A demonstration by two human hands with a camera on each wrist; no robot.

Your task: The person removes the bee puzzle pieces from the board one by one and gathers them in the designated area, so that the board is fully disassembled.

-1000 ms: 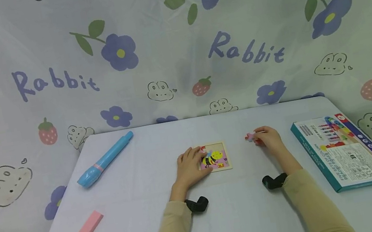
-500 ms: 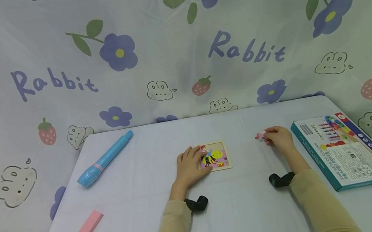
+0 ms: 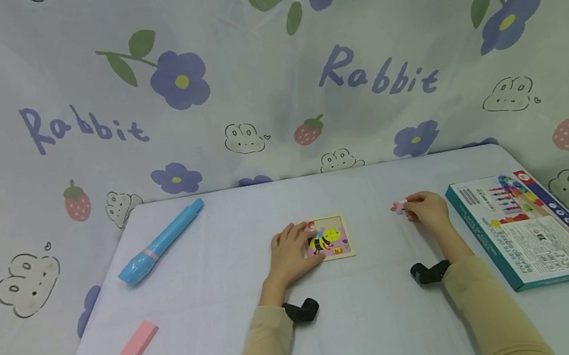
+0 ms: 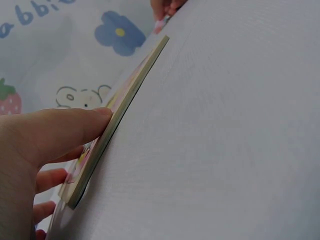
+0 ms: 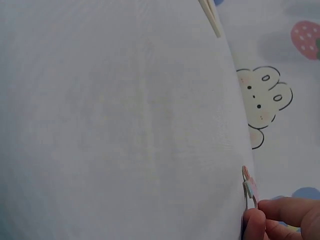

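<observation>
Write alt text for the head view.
A person's left hand rests on a framed bee picture on a white table, while the right hand pinches a small pinkish piece. A blue tube and a pink block lie to the left, a printed box to the right.

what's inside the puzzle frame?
Inside the frame: a yellow-and-black bee picture, with a tan patch near the top. The left hand hides the left part.

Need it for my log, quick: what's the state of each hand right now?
Left hand: open, resting on the puzzle.
Right hand: closed, holding a pink piece.
</observation>
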